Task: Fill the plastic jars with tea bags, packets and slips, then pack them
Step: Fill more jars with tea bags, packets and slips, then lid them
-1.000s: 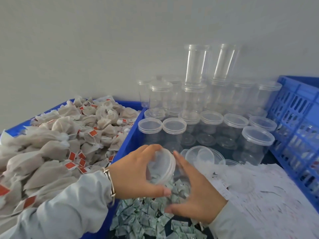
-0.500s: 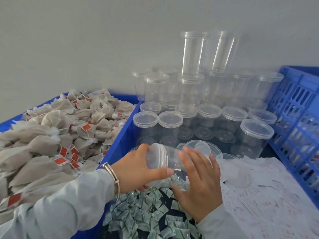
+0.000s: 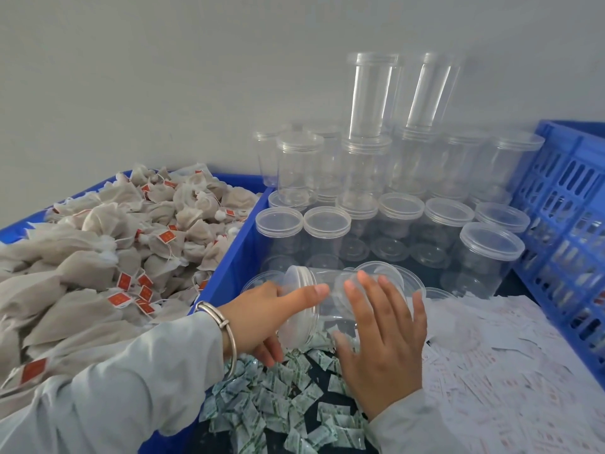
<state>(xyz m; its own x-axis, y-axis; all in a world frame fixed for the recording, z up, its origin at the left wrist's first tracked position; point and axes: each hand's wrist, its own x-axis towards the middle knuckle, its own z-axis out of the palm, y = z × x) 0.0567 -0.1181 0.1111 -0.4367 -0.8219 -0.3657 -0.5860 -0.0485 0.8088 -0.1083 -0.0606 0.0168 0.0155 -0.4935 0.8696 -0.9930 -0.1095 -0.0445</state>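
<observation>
Jar being held sideways above packets: lid end being gripped by left hand, body being cupped by right hand, fingers spread.

Slips: print too blurred to read.
Jar: lower side hidden behind both hands.
Tea bags: pile cut off at left edge.
</observation>
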